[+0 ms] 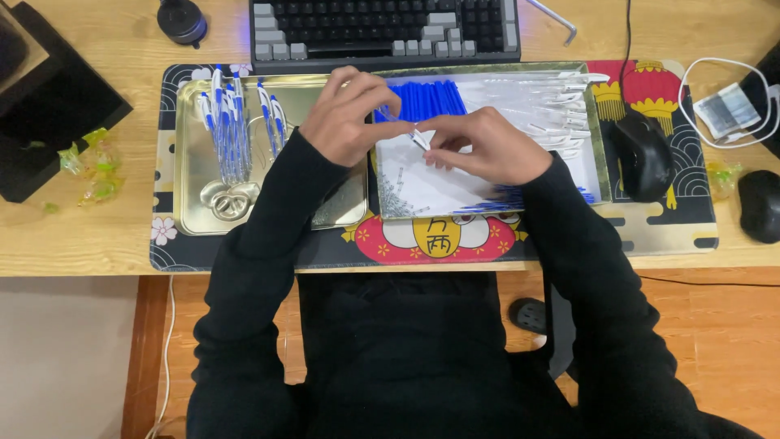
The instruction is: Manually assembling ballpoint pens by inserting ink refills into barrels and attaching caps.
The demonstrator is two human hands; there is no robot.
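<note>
My left hand (349,118) and my right hand (483,146) meet over a metal tray (597,175) lined with white paper. Between their fingertips they pinch a small clear pen part (418,138); both hands touch it. The tray under them holds a pile of blue pen refills (426,99), clear pen barrels (552,102) and small metal springs (394,195). To the left, a second metal tray (191,175) holds several finished blue-and-white pens (227,126). Black sleeves cover both arms.
A dark keyboard (382,28) lies behind the trays. A black mouse (642,154) sits at the right on the patterned desk mat (674,232). A second black mouse (760,203), a white cable (731,110) and a black box (49,97) stand around.
</note>
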